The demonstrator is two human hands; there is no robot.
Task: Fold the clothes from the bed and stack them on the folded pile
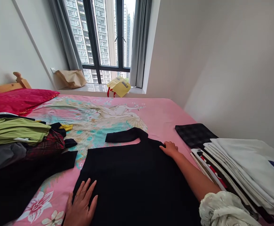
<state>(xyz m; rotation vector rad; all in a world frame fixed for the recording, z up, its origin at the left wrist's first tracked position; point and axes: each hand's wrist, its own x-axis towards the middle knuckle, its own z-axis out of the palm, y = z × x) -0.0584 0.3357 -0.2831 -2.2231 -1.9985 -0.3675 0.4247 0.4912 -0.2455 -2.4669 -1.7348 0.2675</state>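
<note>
A black top [127,175] lies spread over the bed in front of me, with a narrow black strip, perhaps a folded sleeve, running left from its upper end. My left hand [81,201] rests flat on its lower left edge, fingers spread, partly over the pink sheet. At the upper right edge, my right hand [170,148] has its fingers curled in against the fabric, the thumb lying on the black cloth. The underside of that grip is hidden. The top's near end runs out of view at the bottom.
A loose heap of clothes [16,131] lies on the left. To the right are a stack of folded white clothes [247,166] and a dark checked folded cloth [195,133]. Beyond the pink floral sheet [158,116], a yellow bag [120,86] and a brown paper bag [72,78] sit by the window.
</note>
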